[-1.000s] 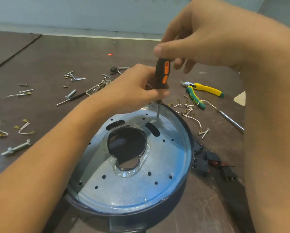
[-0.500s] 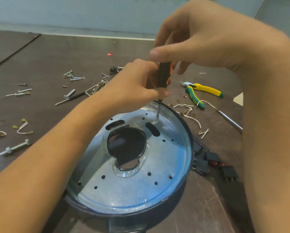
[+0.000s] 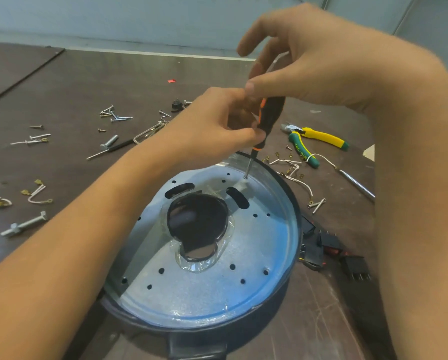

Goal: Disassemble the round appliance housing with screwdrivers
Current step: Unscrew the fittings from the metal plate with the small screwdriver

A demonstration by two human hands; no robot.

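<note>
Galvanised metal plate (image 3: pixel 256 255), round, drilled with small holes, large dark opening at centre; seated in dark round housing (image 3: pixel 256 331). Housing stands on brown table (image 3: pixel 87 87), low centre of view.

Screwdriver (image 3: pixel 268 120), black-and-orange handle, near upright; tip set on plate at 1 o'clock, just inside the rim.

Left hand (image 3: pixel 212 131): fingertips pinch the lower handle.

Right hand (image 3: pixel 321 66): thumb pressed to handle top, fingers curled round behind it, forefinger lifted clear.

Pliers (image 3: pixel 303 152), green-and-yellow grips, at 2 o'clock from housing.

Black switches (image 3: pixel 329 245) at 3 o'clock, just beside the wall.

Loose screws (image 3: pixel 113 115) at 10 o'clock, well apart.

Bolt (image 3: pixel 24 226) at 9 o'clock.

White wire pieces (image 3: pixel 295 178), brass terminals, at 2 o'clock near rim; more at 9 o'clock
</note>
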